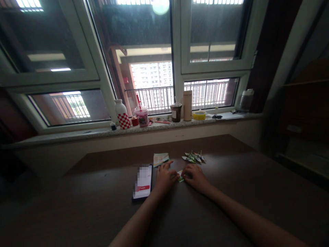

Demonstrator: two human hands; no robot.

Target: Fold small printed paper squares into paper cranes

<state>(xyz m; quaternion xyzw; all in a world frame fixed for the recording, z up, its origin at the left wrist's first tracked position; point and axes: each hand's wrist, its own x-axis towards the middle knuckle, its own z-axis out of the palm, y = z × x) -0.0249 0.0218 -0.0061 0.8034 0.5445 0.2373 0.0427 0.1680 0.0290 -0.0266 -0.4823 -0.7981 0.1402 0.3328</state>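
A small piece of green and white paper (181,178) lies on the dark table between my hands, partly covered by fingers. My left hand (166,175) pinches its left edge with thumb and finger, the other fingers reaching forward. On the right edge, the curled fingers of my right hand (194,175) press the same paper. Just beyond the left fingers is a stack of printed paper sheets (160,159). Several folded paper pieces with pointed ends (194,157) sit in a heap beyond my right hand. Left of my left hand a phone (143,182) lies with its screen lit.
The brown table (102,216) stands by a window sill (159,126). Along the sill are a checkered bottle (122,115), a pink drink cup (141,116), a dark drink cup (176,112), a tan flask (187,105), yellow tape (199,116) and a clear jug (246,100).
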